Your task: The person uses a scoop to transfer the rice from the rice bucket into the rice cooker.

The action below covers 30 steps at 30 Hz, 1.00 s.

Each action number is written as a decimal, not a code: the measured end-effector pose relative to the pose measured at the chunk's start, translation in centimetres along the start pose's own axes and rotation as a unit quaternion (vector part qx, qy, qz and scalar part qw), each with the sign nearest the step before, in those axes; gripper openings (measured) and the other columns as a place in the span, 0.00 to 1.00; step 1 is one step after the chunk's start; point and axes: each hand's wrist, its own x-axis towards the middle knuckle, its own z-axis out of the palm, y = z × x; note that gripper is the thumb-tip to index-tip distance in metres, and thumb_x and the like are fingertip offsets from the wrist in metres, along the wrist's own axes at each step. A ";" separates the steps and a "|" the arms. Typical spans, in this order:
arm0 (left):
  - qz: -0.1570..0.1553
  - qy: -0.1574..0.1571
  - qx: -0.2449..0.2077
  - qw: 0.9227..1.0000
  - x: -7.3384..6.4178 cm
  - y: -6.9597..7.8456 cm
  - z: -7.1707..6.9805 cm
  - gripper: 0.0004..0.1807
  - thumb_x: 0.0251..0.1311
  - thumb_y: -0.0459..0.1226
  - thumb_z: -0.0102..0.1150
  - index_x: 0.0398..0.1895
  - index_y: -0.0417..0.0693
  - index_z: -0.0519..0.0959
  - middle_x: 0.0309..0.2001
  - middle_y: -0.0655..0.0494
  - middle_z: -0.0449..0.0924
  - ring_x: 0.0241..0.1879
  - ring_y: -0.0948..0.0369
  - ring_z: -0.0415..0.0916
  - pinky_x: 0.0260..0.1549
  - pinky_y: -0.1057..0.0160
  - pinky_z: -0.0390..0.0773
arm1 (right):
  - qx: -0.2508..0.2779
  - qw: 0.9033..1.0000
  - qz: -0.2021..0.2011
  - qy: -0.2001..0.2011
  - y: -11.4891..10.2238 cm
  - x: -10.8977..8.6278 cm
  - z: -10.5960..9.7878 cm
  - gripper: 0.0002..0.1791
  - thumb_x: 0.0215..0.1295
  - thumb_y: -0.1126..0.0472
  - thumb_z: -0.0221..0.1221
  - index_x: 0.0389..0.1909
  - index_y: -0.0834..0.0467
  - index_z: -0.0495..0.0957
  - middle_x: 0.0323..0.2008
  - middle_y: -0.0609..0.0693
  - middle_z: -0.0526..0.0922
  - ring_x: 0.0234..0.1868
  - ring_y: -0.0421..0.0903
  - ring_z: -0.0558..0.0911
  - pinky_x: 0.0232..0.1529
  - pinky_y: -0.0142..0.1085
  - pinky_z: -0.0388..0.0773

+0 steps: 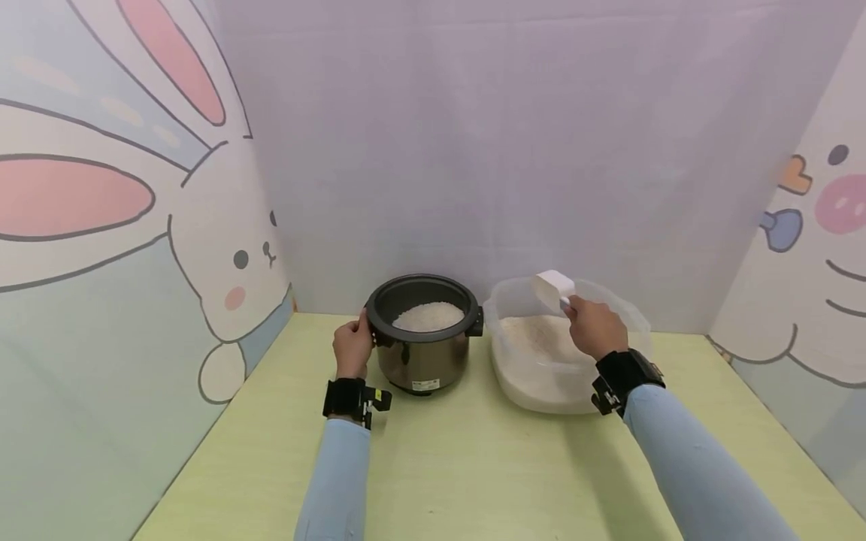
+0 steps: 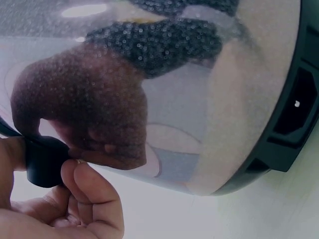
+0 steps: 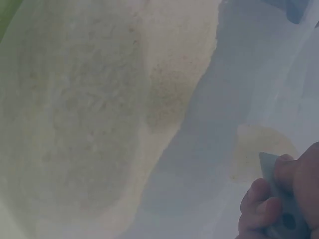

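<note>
My left hand (image 1: 353, 347) grips the black side handle (image 2: 47, 162) of a dark, shiny rice cooker (image 1: 422, 364), thumb on one side and curled fingers on the other. White rice (image 1: 429, 316) lies inside the lidless cooker. To its right stands a translucent plastic tub (image 1: 541, 391), with more rice (image 1: 541, 338) heaped toward its left and front. Above the tub, my right hand (image 1: 597, 328) holds a white scoop (image 1: 553, 287) by its bluish-grey handle (image 3: 281, 209). Beyond that handle, a small rice-coloured patch shows in the right wrist view; whether it lies inside the scoop I cannot tell.
Both vessels stand on a pale green table (image 1: 473, 466), near a pale lilac cloth backdrop (image 1: 501, 150). Cartoon-printed panels flank the table, with a rabbit (image 1: 223, 248) on the left. The cooker's other handle (image 1: 476, 321) is close to the tub's wall.
</note>
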 end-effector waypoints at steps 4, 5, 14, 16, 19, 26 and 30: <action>-0.006 -0.002 -0.003 1.000 -0.2 0.0 -0.1 0.27 0.76 0.51 0.53 0.23 0.42 0.75 0.19 0.57 0.69 0.21 0.62 0.67 0.21 0.65 0.65 | -0.011 1.000 0.015 -0.014 0.0 -0.2 0.0 0.07 0.78 0.64 0.53 0.42 0.64 0.77 0.28 0.62 0.81 0.21 0.57 0.75 0.23 0.47 0.64; -0.006 -0.003 -0.004 1.000 -0.2 0.0 -0.1 0.27 0.77 0.51 0.53 0.22 0.41 0.75 0.19 0.57 0.68 0.20 0.62 0.67 0.20 0.66 0.64 | -0.016 1.000 0.019 -0.019 0.0 -0.3 0.0 0.07 0.78 0.64 0.53 0.42 0.64 0.77 0.29 0.63 0.81 0.21 0.57 0.76 0.23 0.47 0.65; -0.003 -0.003 -0.004 1.000 -0.1 0.0 -0.1 0.27 0.76 0.51 0.54 0.20 0.44 0.73 0.18 0.58 0.68 0.20 0.62 0.67 0.21 0.65 0.65 | -0.105 0.987 0.090 -0.085 0.3 -0.2 0.1 0.07 0.73 0.69 0.54 0.37 0.69 0.78 0.22 0.62 0.78 0.20 0.58 0.78 0.19 0.48 0.70; -0.002 -0.005 -0.003 1.000 0.0 0.0 -0.1 0.27 0.76 0.51 0.53 0.20 0.44 0.73 0.18 0.58 0.68 0.21 0.62 0.68 0.22 0.64 0.66 | -0.121 0.983 0.103 -0.097 0.4 -0.2 0.1 0.08 0.72 0.70 0.53 0.35 0.70 0.78 0.20 0.61 0.77 0.19 0.57 0.78 0.19 0.47 0.70; -0.001 -0.006 -0.001 1.000 -0.1 0.0 0.0 0.27 0.76 0.51 0.53 0.20 0.44 0.73 0.18 0.57 0.68 0.20 0.61 0.68 0.21 0.64 0.66 | -0.129 0.978 0.115 -0.113 0.4 -0.3 0.1 0.11 0.73 0.70 0.51 0.32 0.69 0.79 0.19 0.59 0.77 0.19 0.56 0.78 0.20 0.46 0.69; -0.005 -0.006 -0.001 1.000 0.0 0.1 0.0 0.26 0.76 0.52 0.53 0.22 0.44 0.74 0.20 0.57 0.69 0.22 0.61 0.69 0.22 0.65 0.67 | -0.127 0.976 0.109 -0.141 0.3 -0.4 -0.1 0.16 0.74 0.71 0.47 0.26 0.65 0.78 0.20 0.59 0.77 0.21 0.55 0.77 0.24 0.46 0.67; -0.008 -0.004 0.001 1.000 -0.1 0.1 0.0 0.26 0.77 0.52 0.53 0.24 0.43 0.75 0.21 0.57 0.69 0.23 0.62 0.69 0.24 0.65 0.69 | -0.128 0.974 0.080 -0.168 0.3 -0.4 0.0 0.15 0.73 0.72 0.48 0.27 0.64 0.79 0.22 0.59 0.78 0.22 0.54 0.77 0.25 0.48 0.69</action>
